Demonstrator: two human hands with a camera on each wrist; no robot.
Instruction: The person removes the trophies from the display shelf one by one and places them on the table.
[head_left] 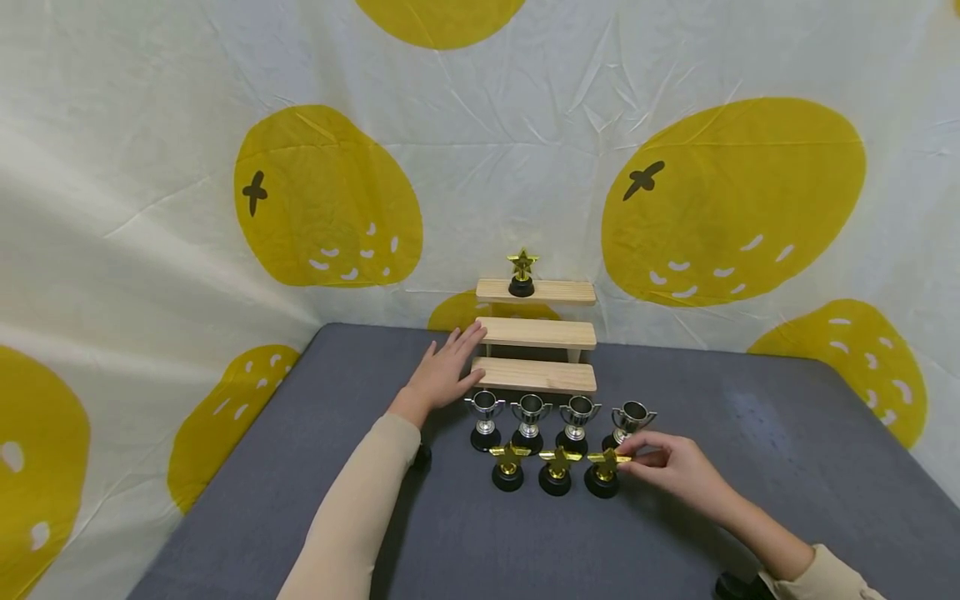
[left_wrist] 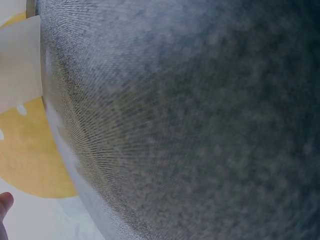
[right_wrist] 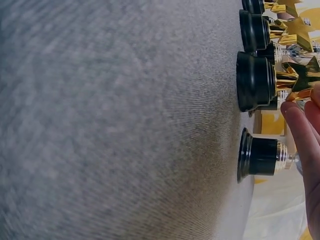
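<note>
A three-tier wooden shelf (head_left: 536,332) stands at the back of the table. My left hand (head_left: 441,372) rests at its left side with fingers extended, touching the tier ends; only a fingertip (left_wrist: 6,201) shows in the left wrist view. With thumb and fingers my right hand (head_left: 678,468) pinches the rightmost gold star trophy (head_left: 603,477), whose black base is on or just above the table. Two more star trophies, a middle one (head_left: 556,472) and a left one (head_left: 507,468), stand beside it. Another star trophy (head_left: 522,273) sits on the top tier, left of centre.
Several silver cup trophies (head_left: 529,421) with black bases form a row between the shelf and the gold stars. The rightmost cup (head_left: 632,419) is close behind my right fingers. Grey cloth (head_left: 247,500) covers the table. A fruit-printed curtain (head_left: 510,183) hangs behind.
</note>
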